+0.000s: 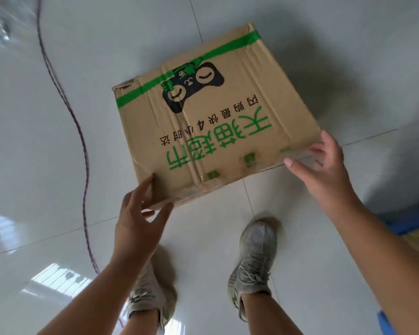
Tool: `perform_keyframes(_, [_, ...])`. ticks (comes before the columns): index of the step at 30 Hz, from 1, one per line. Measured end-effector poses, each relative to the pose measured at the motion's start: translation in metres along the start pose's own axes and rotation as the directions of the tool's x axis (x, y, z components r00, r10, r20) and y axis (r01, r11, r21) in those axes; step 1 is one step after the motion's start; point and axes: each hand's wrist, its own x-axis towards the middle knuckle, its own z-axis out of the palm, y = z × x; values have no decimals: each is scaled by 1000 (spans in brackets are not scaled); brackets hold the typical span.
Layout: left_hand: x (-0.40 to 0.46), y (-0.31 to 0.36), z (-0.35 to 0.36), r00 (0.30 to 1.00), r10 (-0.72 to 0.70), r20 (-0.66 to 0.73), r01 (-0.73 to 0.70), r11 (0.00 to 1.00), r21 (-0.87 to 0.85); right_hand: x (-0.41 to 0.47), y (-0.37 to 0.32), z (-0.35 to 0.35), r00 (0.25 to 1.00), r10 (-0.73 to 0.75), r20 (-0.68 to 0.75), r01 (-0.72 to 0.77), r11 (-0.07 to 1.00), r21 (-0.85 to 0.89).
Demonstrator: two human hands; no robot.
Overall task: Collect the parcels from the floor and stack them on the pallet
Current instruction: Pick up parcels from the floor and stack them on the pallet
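Note:
A brown cardboard parcel [218, 112] with green tape, green lettering and a black cat-face logo lies flat on the white tiled floor in front of me. My left hand [136, 218] is at its near left corner. The fingers are spread and fairly straight, with the index finger against the left edge and the thumb at the near edge. My right hand [324, 170] is at the near right corner, fingers spread, thumb by the near edge and fingertips touching the right edge. Neither hand has curled round the parcel. A blue edge [402, 227] at the far right may be the pallet.
A dark twisted cable [82, 146] runs across the floor left of the parcel. My two grey shoes [254, 262] stand just behind the parcel. A blurred clear-plastic heap [0, 22] lies at the top left.

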Motion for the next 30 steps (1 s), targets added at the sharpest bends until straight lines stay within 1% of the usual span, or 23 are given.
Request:
perform_keyframes(3, [8,35,-25,996,-61,-68,61,998,-7,17,-71,-18,990,-144,-6,143,984,-106])
perform_keyframes(5, [10,51,-37,994,-87,-64,87,996,-7,34,-114,-24,982,-186,19,187,969,-160])
perform_keyframes(7, [10,64,-45,992,-111,-51,109,993,-52,52,-155,-24,977,-207,56,214,954,-211])
perform_keyframes(10, [9,75,-49,987,-157,-39,152,983,-100,75,-200,-7,956,-268,115,291,903,-316])
perform_keyframes(13, [10,79,-50,983,-168,-79,158,980,-119,91,-235,24,926,-326,189,376,846,-378])
perform_keyframes(16, [17,81,-53,977,-181,-111,164,976,-143,108,-271,57,883,-409,229,468,762,-447])
perform_keyframes(19, [21,78,-63,966,-218,-137,182,955,-232,118,-310,88,834,-467,293,549,656,-517])
perform_keyframes(22, [18,74,-72,965,-239,-110,194,928,-317,123,-338,117,796,-505,333,596,561,-575])
perform_keyframes(24, [17,71,-77,960,-274,-60,234,899,-371,121,-344,136,796,-489,358,593,508,-624])
perform_keyframes(26, [19,67,-81,948,-317,15,302,887,-349,115,-336,149,811,-417,411,578,458,-675])
perform_keyframes(27, [22,64,-84,948,-317,31,312,903,-297,110,-327,152,813,-379,443,580,450,-679])
perform_keyframes(28, [24,59,-89,955,-295,31,295,933,-207,102,-317,155,808,-358,468,589,469,-658])
perform_keyframes(29, [27,56,-93,965,-260,31,262,961,-93,92,-305,155,805,-365,469,594,514,-619])
perform_keyframes(30, [30,55,-98,976,-216,27,215,976,22,81,-291,152,812,-389,435,583,573,-576])
